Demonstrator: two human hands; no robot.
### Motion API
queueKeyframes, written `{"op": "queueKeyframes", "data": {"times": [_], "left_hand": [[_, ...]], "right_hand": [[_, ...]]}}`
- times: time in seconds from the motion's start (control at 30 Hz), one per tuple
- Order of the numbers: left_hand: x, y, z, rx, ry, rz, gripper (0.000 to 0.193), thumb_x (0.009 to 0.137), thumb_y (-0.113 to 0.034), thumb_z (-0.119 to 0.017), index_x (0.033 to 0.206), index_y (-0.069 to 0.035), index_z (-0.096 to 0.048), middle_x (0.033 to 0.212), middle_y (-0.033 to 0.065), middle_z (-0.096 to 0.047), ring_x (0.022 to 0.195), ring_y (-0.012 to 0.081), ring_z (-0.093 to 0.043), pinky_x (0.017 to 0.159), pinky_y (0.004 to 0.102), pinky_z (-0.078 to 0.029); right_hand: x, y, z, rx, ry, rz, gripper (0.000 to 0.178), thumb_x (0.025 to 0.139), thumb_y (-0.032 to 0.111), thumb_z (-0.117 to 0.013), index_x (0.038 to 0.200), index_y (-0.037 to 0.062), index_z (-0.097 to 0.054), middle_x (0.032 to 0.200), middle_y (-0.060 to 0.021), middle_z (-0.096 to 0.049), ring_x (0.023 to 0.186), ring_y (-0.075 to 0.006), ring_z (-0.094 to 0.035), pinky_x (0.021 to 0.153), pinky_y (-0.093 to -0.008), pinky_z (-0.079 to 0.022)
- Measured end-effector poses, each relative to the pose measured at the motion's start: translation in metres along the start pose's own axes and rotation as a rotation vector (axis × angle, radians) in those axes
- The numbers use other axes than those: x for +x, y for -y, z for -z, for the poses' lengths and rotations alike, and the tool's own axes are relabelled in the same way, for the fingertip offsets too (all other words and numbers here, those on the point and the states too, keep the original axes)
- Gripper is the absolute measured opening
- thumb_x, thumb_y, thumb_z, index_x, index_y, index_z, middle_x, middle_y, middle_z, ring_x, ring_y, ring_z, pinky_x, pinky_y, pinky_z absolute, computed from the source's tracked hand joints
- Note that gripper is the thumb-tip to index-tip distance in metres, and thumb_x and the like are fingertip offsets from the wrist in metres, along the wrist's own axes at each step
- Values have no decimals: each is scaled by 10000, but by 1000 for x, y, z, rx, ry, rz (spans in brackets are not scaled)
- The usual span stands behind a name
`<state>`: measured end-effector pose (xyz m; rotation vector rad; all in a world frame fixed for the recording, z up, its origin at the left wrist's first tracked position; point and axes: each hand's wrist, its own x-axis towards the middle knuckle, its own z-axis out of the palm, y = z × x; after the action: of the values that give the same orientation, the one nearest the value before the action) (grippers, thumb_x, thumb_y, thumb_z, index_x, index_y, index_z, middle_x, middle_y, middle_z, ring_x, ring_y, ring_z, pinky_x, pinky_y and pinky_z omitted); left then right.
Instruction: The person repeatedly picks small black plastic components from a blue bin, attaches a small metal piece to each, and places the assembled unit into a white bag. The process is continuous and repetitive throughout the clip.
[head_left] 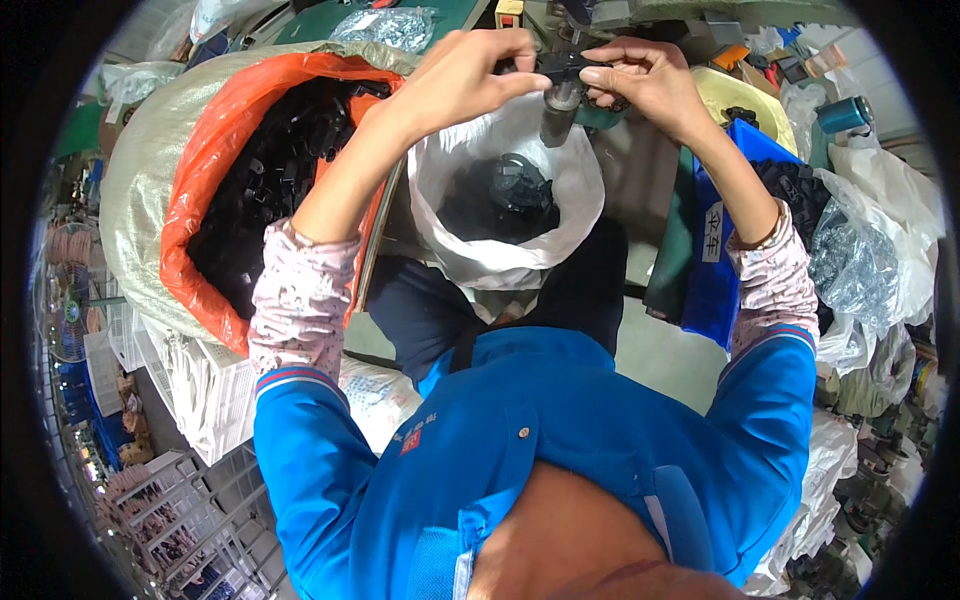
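Both hands meet at the top centre, over an upright metal cylinder [562, 110]. A small black plastic part [566, 68] lies between them at the cylinder's top. My left hand [470, 80] has its thumb and curled fingers closed at the part's left end. On the other side, my right hand [650, 82] pinches the part's right end between thumb and forefinger. Something dark shows under the right hand's curled fingers, too small to name. Below the cylinder hangs an open white bag [580, 200] with black parts [515, 190] in it.
At the left stands a large woven sack [135, 190] with an orange liner [185, 200], holding many black plastic pieces [265, 165]. A blue bin [708, 270] of black parts is at the right, beside a yellow container [770, 110]. Clear plastic bags [855, 250] crowd the far right.
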<state>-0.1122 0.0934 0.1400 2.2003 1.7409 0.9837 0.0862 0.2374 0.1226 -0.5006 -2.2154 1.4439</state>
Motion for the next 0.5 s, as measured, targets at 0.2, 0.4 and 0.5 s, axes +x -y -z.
{"op": "queueKeyframes", "data": {"times": [0.2, 0.4, 0.5], "left_hand": [[-6, 6, -3, -41, -1, 92, 222, 823, -230, -705, 816, -25, -619, 656, 20, -575, 609, 60, -510, 549, 241, -413], [-15, 3, -7, -6, -73, 97, 227, 818, -233, -710, 834, -19, -636, 705, 59, -631, 616, 77, -526, 557, 260, -434], [-10, 5, -8, -38, -63, 51, 220, 820, -227, -708, 835, -18, -641, 691, 52, -627, 610, 78, -527, 553, 262, -433]], "right_hand": [[32, -69, 19, -190, -165, -28, 309, 837, 241, -636, 1055, 23, -661, 931, -138, -679, 836, -243, -667, 741, -316, -549], [58, -136, -9, -822, -239, -159, 336, 691, 172, -632, 1019, 99, -635, 1010, -168, -643, 964, -382, -598, 827, -436, -491], [56, -151, -15, -842, -315, -201, 375, 673, 164, -608, 1047, 141, -624, 991, -197, -629, 956, -397, -588, 799, -434, -492]]}}
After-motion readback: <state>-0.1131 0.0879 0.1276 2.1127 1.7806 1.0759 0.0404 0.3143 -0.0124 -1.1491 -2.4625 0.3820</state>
